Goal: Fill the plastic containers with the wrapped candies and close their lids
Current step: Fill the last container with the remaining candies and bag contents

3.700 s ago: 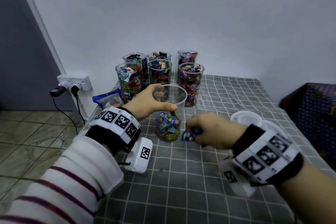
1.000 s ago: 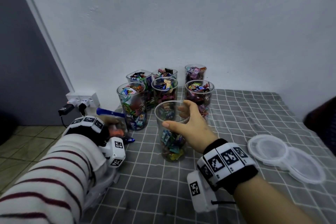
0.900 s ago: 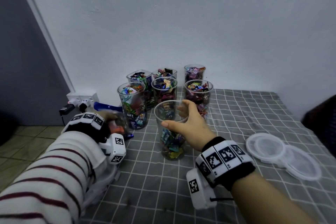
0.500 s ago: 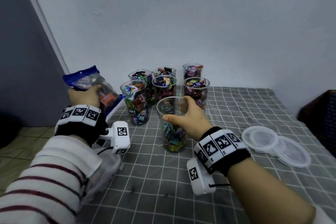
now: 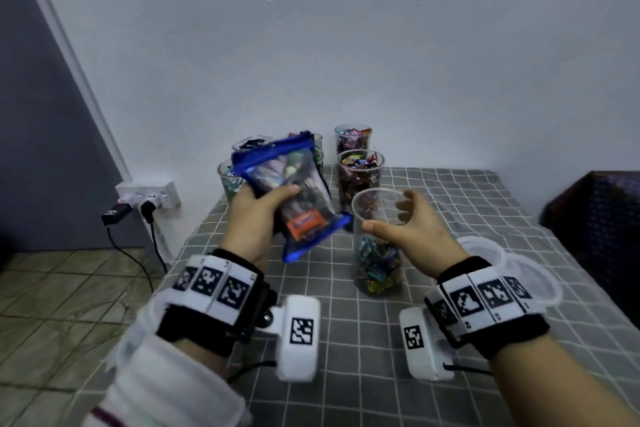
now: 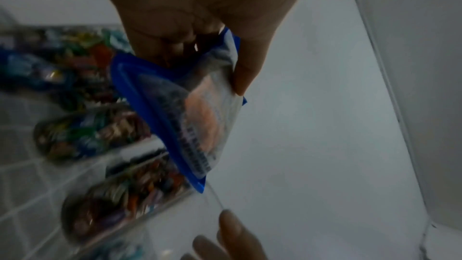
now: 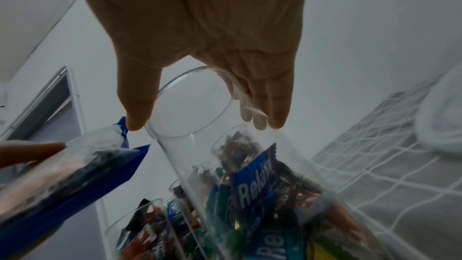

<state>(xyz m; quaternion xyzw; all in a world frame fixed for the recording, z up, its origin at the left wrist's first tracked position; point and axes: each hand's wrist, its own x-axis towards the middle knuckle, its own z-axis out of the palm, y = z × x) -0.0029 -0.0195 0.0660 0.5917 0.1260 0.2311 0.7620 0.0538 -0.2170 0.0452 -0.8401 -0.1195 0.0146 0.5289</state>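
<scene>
Blue-edged candy bag (image 5: 296, 194), one, gripped by left hand (image 5: 254, 222); part-filled clear container (image 5: 377, 243), one, clasped by right hand (image 5: 412, 229); two lids (image 5: 512, 267) on worktop (image 5: 363, 340).

A tabletop (image 5: 450, 340) covered by a grey cloth with a white grid carries everything. A clear container (image 5: 378, 243), about a third full of wrapped candies, stands near the middle. Behind it, by the wall, stands a cluster of filled containers (image 5: 360, 173) close together, none with a lid on. On the right side lie two clear round lids (image 5: 512, 263), overlapping, well apart from the cluster.
</scene>
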